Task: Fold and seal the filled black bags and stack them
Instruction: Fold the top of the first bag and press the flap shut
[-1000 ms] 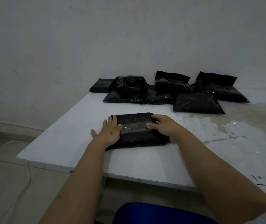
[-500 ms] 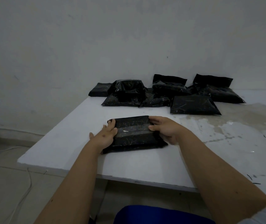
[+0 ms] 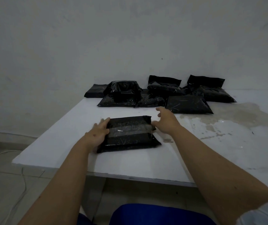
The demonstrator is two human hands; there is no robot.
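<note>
Nearest, at 6 o'clock: blue seat (image 3: 161, 215) low in view, both bare forearms reaching forward over the counter's front edge. White counter (image 3: 61, 143), stained and blotchy toward 3 o'clock.

Centre of the counter: folded black bag (image 3: 130, 135), lying flat, top flap turned down and crossed by a strip of clear tape (image 3: 130, 129) running left to right. Left hand (image 3: 100, 133) at 9 o'clock of this bag, palm against its left end, fingers (image 3: 104, 121) straight and close together, reaching along the far-left corner (thumb touching the bag's side, not curled round it). Right hand (image 3: 165, 122) at 2 o'clock of the bag, just beside its right end, fingers loosely spread and relaxed, gripping nothing; thumb tip near the bag's far-right corner, contact impossible to tell.

Farther, toward 12 o'clock against the wall (image 3: 130, 38): pile of black bags (image 3: 154, 93), several overlapping; one bulky bag (image 3: 124, 88) sitting on top of flatter ones at 11 o'clock, one flat bag (image 3: 187, 104) nearest at 1 o'clock, two with upright flaps behind. Cable (image 3: 22, 181) on the floor at 8 o'clock.
</note>
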